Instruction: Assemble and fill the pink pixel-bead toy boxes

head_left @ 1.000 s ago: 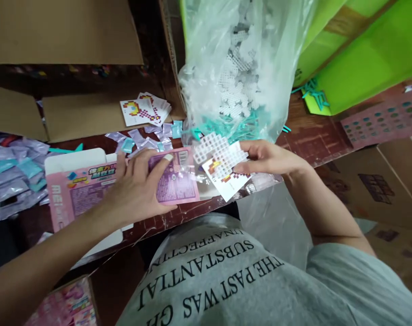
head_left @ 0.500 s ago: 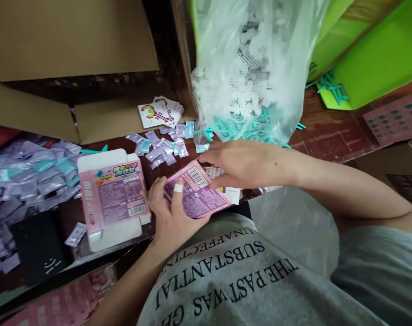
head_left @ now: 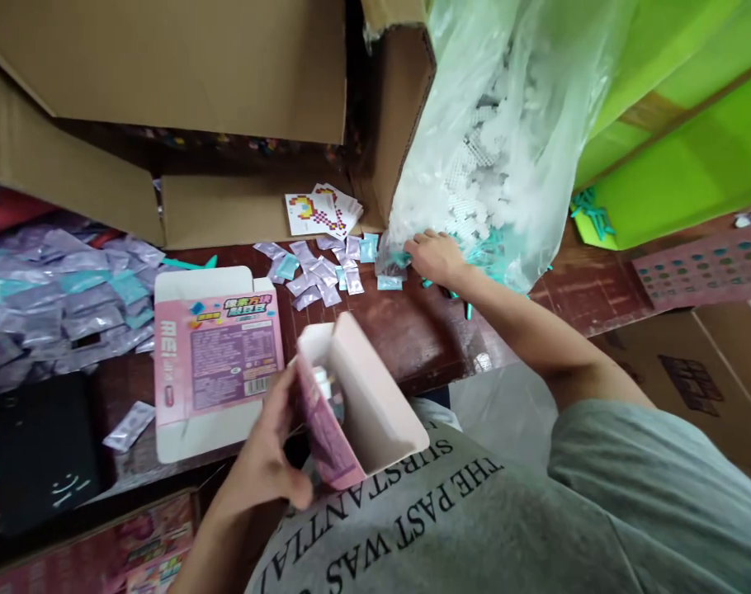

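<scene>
Left hand (head_left: 273, 462): clamped on an open pink box (head_left: 366, 404), tilted at the near edge of the tabletop (head_left: 413, 338).
Right hand (head_left: 436, 260): apart from the left, at the clear bag (head_left: 552, 107), beside teal sticks (head_left: 499, 256); its grip cannot be told.
Second carton (head_left: 218, 363): lying left of the held box.
Small sachets (head_left: 319, 276): scattered near picture cards (head_left: 323, 212).

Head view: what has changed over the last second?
The right hand moved from the end of the box out to the bag, by the teal sticks; it has let go of the card and white grid, which no longer show. The left hand still holds the box, turned from printed face up to open end toward the camera. The other box and card pile lie as before.
</scene>
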The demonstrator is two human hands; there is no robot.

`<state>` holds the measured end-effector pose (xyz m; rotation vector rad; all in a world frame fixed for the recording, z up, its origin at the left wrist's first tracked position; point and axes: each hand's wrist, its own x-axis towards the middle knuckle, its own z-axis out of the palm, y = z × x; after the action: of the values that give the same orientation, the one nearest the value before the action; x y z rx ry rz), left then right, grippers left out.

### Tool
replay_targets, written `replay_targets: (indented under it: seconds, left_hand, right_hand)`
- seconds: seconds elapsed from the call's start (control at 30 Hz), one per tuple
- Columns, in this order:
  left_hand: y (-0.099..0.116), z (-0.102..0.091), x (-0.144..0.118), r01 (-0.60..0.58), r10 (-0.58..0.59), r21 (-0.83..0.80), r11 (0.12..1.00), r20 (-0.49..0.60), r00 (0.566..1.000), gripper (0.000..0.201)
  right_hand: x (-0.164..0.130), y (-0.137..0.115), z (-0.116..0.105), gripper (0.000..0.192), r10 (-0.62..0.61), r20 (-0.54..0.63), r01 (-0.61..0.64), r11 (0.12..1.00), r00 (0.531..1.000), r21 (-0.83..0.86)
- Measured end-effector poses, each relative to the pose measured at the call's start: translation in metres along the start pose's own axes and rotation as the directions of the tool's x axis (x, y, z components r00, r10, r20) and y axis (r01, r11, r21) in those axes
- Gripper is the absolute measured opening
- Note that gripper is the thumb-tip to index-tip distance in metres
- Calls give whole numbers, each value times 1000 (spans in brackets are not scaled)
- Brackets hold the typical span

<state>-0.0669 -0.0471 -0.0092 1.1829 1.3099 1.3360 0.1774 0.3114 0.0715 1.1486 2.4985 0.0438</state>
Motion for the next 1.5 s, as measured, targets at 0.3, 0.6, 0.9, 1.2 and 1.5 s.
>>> replay_targets:
  seconds: [0.3,0.6,0.9,1.2,1.5]
  left_hand:
    - [18,-14,23,21,-9,142,990,-85,996,31]
    - [34,28,29,48,140,267,962,-642,754,54]
    - [49,57,47,130,95,328,936,-588,803,61]
    - [28,85,76,-7,75,153,988,-442,894,67]
    - [5,94,79,-130,161,102,986,-415,895,77]
  right_hand:
    - [-20,-43,-37,43,-152,-176,191,955,972,227]
    - [31,-80,-11,36,-315,101,301,945,944,128]
    - [-77,-31,-77,24,-182,-762,221,974,621,-53]
    - [-106,-28,-101,55,-217,-772,613,745,598,265]
    - [-105,-21,-52,25,-212,-650,667,430,730,609]
